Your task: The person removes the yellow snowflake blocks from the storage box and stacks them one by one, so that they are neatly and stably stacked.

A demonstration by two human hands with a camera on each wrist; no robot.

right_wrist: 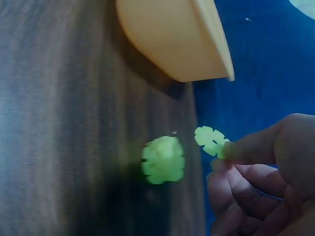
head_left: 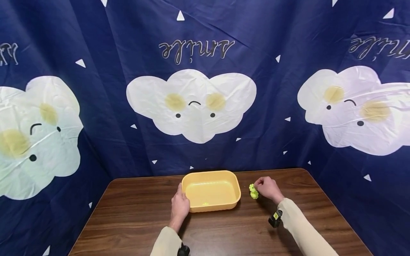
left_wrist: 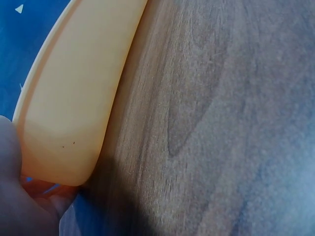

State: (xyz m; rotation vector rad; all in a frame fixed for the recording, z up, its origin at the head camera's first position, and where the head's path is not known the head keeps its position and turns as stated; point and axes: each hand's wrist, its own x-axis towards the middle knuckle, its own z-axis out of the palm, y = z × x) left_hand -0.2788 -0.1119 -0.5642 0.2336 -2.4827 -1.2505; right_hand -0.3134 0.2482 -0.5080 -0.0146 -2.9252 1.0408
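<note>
A yellow rectangular plastic bin (head_left: 211,173) stands on the wooden table. My left hand (head_left: 180,205) holds its left end; in the left wrist view the thumb (left_wrist: 9,157) lies at the rim and fingers show past the corner. To the right of the bin, my right hand (head_left: 269,188) pinches a flat yellow-green flower-shaped snowflake disc (right_wrist: 209,140) between thumb and fingertips, raised off the table. More yellow-green notched discs (right_wrist: 163,161), bunched together, lie on the tabletop just beside that hand. How many are in the bunch, I cannot tell.
A small yellow-green patch (head_left: 205,204) shows inside the bin near its front wall. The brown table (head_left: 230,231) ends at a rounded back edge. Behind and at both sides hangs a blue curtain (head_left: 272,149) with white cloud prints.
</note>
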